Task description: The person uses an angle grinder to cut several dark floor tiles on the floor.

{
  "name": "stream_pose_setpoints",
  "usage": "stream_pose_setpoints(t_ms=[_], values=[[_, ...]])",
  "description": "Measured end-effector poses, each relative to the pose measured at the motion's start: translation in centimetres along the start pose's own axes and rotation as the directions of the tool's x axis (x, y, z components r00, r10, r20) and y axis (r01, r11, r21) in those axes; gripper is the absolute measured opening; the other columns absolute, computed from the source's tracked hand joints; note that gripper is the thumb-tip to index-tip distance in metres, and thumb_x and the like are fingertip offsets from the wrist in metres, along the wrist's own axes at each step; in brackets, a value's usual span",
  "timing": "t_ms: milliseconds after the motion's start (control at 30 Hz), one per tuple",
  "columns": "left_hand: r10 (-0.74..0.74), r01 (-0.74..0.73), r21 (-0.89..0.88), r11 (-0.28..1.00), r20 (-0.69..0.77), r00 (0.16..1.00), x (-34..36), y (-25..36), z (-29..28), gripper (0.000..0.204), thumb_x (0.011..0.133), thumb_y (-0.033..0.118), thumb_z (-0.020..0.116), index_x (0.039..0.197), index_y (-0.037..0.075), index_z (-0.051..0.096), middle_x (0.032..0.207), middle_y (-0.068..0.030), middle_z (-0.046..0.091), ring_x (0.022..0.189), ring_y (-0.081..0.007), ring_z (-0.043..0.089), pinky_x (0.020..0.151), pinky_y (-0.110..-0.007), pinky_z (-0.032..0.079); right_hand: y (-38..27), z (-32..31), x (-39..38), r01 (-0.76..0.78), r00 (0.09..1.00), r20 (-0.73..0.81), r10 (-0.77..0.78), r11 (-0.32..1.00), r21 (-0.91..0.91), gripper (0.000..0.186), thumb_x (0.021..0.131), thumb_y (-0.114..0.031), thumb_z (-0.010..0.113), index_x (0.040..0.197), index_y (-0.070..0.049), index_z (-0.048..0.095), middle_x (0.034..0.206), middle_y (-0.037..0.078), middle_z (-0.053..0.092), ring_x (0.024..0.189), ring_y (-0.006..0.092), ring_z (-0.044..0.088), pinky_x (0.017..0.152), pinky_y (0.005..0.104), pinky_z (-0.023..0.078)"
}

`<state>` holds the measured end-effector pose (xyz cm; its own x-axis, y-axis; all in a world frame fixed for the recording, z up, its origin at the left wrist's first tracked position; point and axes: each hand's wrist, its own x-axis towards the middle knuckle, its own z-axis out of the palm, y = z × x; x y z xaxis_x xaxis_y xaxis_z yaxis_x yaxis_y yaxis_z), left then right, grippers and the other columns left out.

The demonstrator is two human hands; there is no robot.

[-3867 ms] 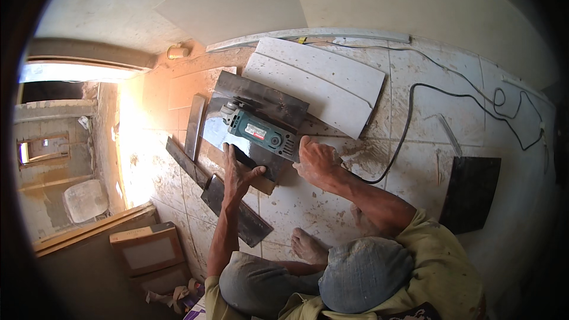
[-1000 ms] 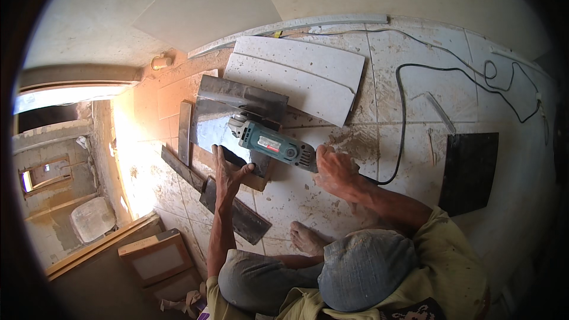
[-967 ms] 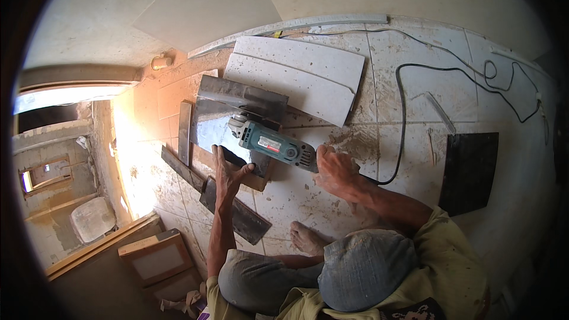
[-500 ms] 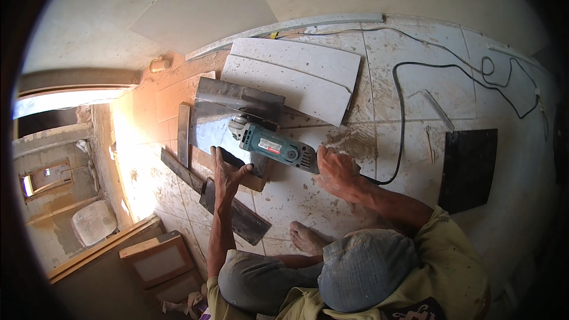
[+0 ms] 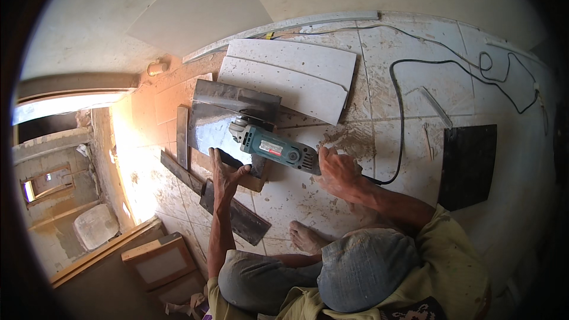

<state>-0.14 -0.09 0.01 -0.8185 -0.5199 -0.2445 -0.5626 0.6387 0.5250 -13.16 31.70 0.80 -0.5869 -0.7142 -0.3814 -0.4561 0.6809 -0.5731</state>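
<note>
A teal angle grinder [image 5: 277, 148] lies across the right part of a glossy dark tile [image 5: 208, 133], its metal head over the tile and its disc edge-on near a dusty dark strip [image 5: 237, 96]. My right hand [image 5: 341, 172] is wrapped round the grinder's rear end, where the black cord comes out. At the tile's near edge, my left hand [image 5: 225, 172] grips it with thumb and fingers spread along the edge. Beneath the tile's near right corner shows a brownish block [image 5: 253, 183]. Whether the disc touches the tile or turns, I cannot tell.
Dusty white tiles [image 5: 290, 62] lie stacked beyond the work. Dark offcuts [image 5: 240, 216] are at the near left, with my bare foot [image 5: 307, 239] close by. A black cord [image 5: 398, 101] loops across the floor; a dark tile [image 5: 468, 166] lies at right. Cardboard boxes [image 5: 157, 258] stand lower left.
The view has shifted slightly. The grinder's head sits a touch nearer to me and further right over the tile. Both hands keep their holds.
</note>
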Motion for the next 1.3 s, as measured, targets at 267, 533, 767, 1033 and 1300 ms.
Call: stream_pose_setpoints(t_ms=[267, 533, 767, 1033, 1300], values=[[0.002, -0.002, -0.012, 1.0, -0.001, 1.0, 0.0, 0.2, 0.0, 0.133, 0.061, 0.062, 0.084, 0.149, -0.014, 0.018, 0.158, -0.0337, 0.011, 0.149, -0.0408, 0.014, 0.121, -0.044, 0.019, 0.2, -0.2, -0.4, -0.017, 1.0, 0.021, 0.017, 1.0, 0.019, 0.055, 0.078, -0.03, 0.078, 0.107, 0.005, 0.046, 0.092, 0.023, 0.061, 0.076, 0.0357, 0.069, 0.066, 0.0442, 0.058], [0.003, -0.003, -0.019, 1.0, -0.003, 1.0, 0.0, 0.5, 0.0, 0.135, 0.061, 0.065, 0.083, 0.149, -0.014, 0.018, 0.157, -0.034, 0.012, 0.149, -0.0411, 0.014, 0.121, -0.045, 0.019, 0.6, 0.3, -0.7, 0.017, 0.998, -0.058, -0.016, 0.999, 0.028, 0.044, 0.077, -0.02, 0.075, 0.101, 0.007, 0.05, 0.09, 0.023, 0.062, 0.074, 0.0339, 0.071, 0.061, 0.0418, 0.059], [0.016, -0.016, 0.004, 1.0, -0.011, 1.0, 0.0, -0.1, 0.1, 0.135, 0.061, 0.066, 0.082, 0.148, -0.014, 0.018, 0.157, -0.0348, 0.012, 0.149, -0.0414, 0.014, 0.121, -0.045, 0.019, 0.5, 0.0, -1.0, -0.02, 0.999, -0.036, 0.02, 1.0, 0.0, 0.052, 0.074, -0.026, 0.08, 0.102, 0.005, 0.048, 0.091, 0.023, 0.062, 0.074, 0.035, 0.069, 0.064, 0.0427, 0.058], [0.002, -0.002, -0.022, 1.0, -0.003, 1.0, 0.0, 0.2, 0.0, 0.136, 0.06, 0.066, 0.083, 0.148, -0.014, 0.018, 0.157, -0.0345, 0.011, 0.149, -0.041, 0.014, 0.121, -0.045, 0.018, 0.4, -0.6, -1.2, -0.019, 1.0, -0.023, 0.019, 1.0, 0.011, 0.053, 0.074, -0.026, 0.08, 0.103, 0.006, 0.048, 0.091, 0.023, 0.062, 0.075, 0.0348, 0.069, 0.065, 0.0439, 0.058], [-0.002, 0.002, -0.01, 1.0, -0.005, 1.0, 0.0, 0.3, 0.0, 0.136, 0.06, 0.066, 0.083, 0.148, -0.014, 0.019, 0.158, -0.0341, 0.01, 0.149, -0.0405, 0.014, 0.121, -0.044, 0.018, 0.9, -0.4, -1.4, 0.012, 0.999, -0.031, -0.011, 1.0, 0.028, 0.048, 0.078, -0.021, 0.076, 0.103, 0.008, 0.048, 0.091, 0.024, 0.061, 0.073, 0.0346, 0.071, 0.062, 0.0422, 0.059]])
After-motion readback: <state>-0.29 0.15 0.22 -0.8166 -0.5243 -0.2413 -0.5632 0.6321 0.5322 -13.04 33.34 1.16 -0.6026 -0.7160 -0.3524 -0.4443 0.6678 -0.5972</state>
